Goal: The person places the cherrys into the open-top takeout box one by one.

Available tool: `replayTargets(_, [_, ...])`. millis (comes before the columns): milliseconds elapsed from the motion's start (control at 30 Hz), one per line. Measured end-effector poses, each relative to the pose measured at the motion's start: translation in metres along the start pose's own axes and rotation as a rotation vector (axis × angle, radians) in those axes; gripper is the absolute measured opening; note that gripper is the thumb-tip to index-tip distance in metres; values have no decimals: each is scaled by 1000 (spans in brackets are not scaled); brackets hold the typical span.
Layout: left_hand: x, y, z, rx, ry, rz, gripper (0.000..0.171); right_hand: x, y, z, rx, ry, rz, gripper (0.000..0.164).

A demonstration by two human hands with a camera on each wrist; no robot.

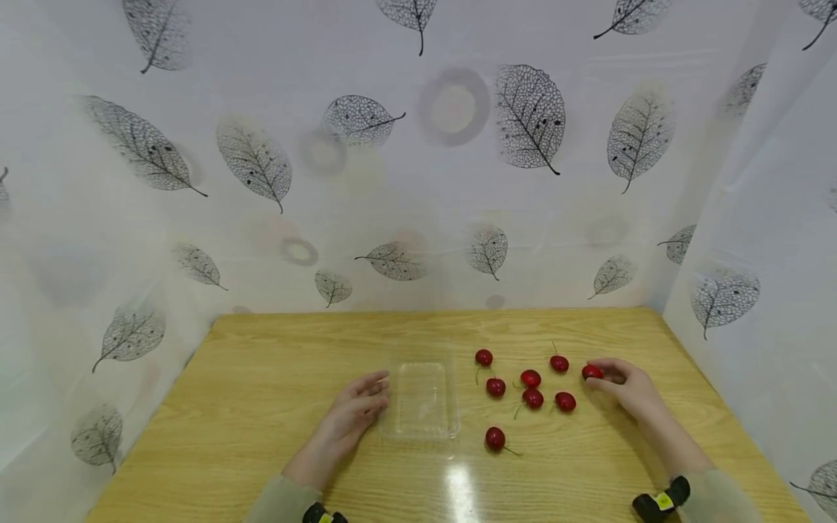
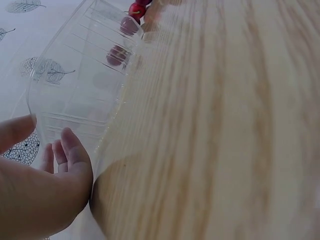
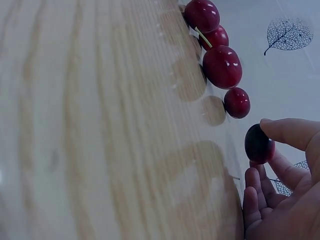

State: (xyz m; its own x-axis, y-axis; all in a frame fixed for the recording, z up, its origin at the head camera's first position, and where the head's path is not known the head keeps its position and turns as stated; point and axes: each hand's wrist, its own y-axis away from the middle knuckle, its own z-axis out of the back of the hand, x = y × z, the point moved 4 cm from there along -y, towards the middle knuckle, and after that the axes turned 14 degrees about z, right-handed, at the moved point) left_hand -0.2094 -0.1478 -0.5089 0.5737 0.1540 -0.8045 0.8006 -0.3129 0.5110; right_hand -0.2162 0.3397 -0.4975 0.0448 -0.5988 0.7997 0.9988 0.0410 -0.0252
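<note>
A dark red cherry [image 3: 259, 145] is pinched between the thumb and fingers of my right hand [image 1: 624, 388], at the right of the table. My left hand [image 1: 356, 415] is beside the left wall of a clear plastic box [image 1: 421, 436], its fingers loosely bent and holding nothing. In the left wrist view the fingertips are close to the plastic box [image 2: 75, 95]; whether they touch it I cannot tell. Several red cherries, some with stems, lie between the box and my right hand, among them one cherry [image 1: 495, 439] nearer the front and another cherry [image 1: 559, 363] farther back.
The wooden table [image 1: 275, 363] is light brown and glossy. A white sheet [image 1: 418, 196] printed with black leaves hangs behind it and along both sides. Black straps, such as the right wrist strap [image 1: 662, 501], circle both wrists.
</note>
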Motion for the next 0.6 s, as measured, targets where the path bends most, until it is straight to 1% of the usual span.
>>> replayTargets(233, [0, -1, 1, 29, 7, -13, 61, -1, -1, 4, 3, -20, -11, 60])
replayTargets(433, [1, -1, 2, 59, -5, -22, 61, 2, -1, 4, -4, -101, -14, 62])
replayTargets(600, [2, -1, 2, 74, 1, -12, 60, 6, -1, 1, 2, -156, -17, 62])
